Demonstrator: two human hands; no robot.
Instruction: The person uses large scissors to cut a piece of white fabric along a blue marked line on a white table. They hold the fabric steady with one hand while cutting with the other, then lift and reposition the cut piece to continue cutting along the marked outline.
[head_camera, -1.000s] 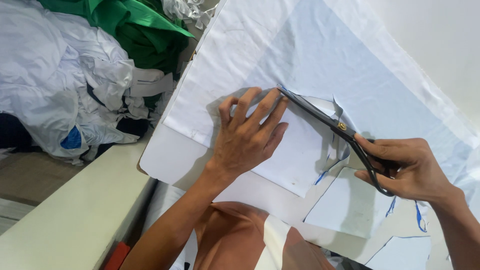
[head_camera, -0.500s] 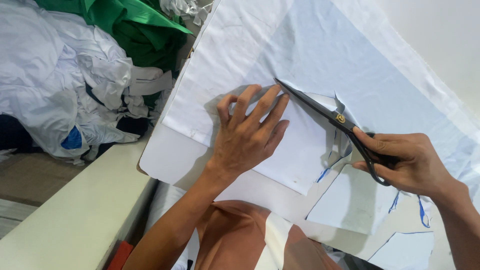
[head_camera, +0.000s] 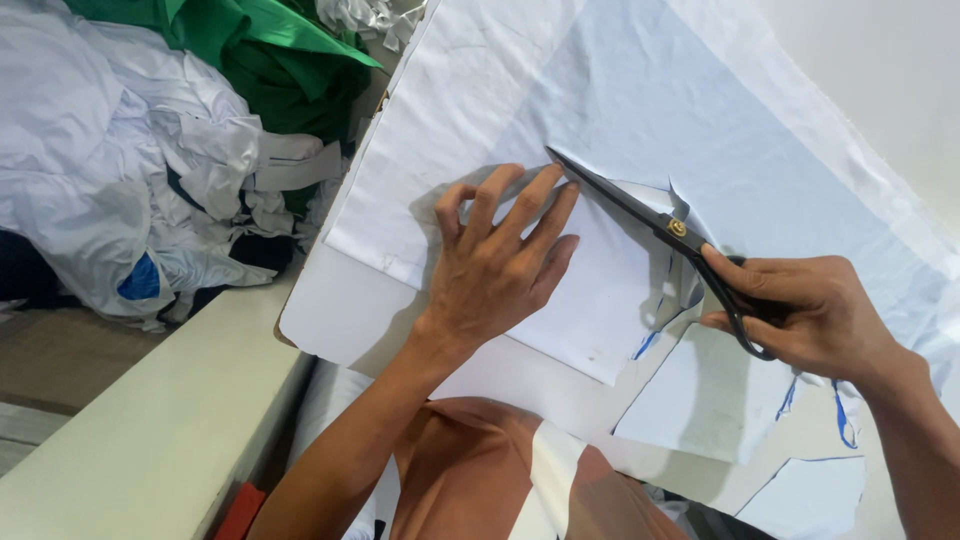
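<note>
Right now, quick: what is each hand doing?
Left hand: open, flat, fingers spread, pressing on the white paper pattern over the white cloth.
Right hand: closed around the handles of the black scissors.

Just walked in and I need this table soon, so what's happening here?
A person is cutting white fabric spread on a cutting board. The left hand lies flat, fingers spread, on a white pattern piece on top of the cloth. The right hand holds black scissors, blades closed and running along the pattern's upper edge. Cut pieces with blue marked lines lie nearer the person. A heap of white and green cloth sits to the left.
</note>
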